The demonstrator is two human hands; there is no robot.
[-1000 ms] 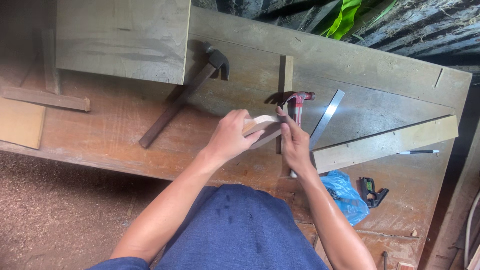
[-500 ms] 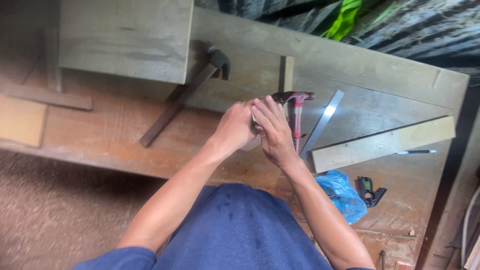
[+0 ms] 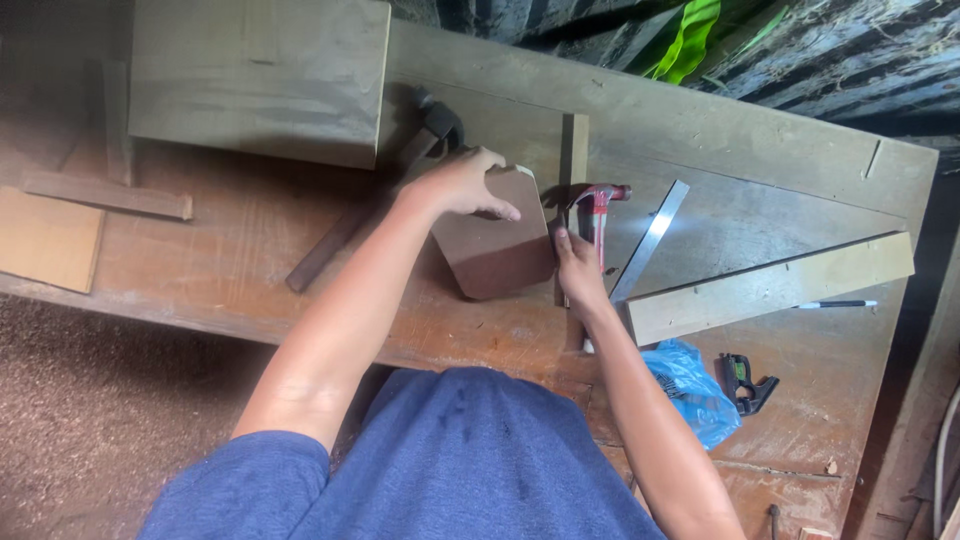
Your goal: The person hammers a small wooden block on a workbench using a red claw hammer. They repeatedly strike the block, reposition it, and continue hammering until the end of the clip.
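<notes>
- Brown hardboard, a small panel (image 3: pixel 493 245) with rounded corners, is lying flat near the middle of the wooden bench (image 3: pixel 760 150), both hands steadying it.
- The left hand (image 3: pixel 462 184) is gripping the panel's top left corner, fingers curled over the edge.
- The right hand (image 3: pixel 578 268) is pressing against its right edge, fingers together, just beside a red-handled hammer (image 3: pixel 597 208) and a steel ruler (image 3: pixel 650 240).
- Judged step: positioning the piece; any further move calls for keeping it square and flat.

Rounded board (image 3: pixel 495 250) on the workbench (image 3: pixel 250 270), hammer (image 3: pixel 597 205) just right of it, metal ruler (image 3: pixel 650 240) farther right.
</notes>
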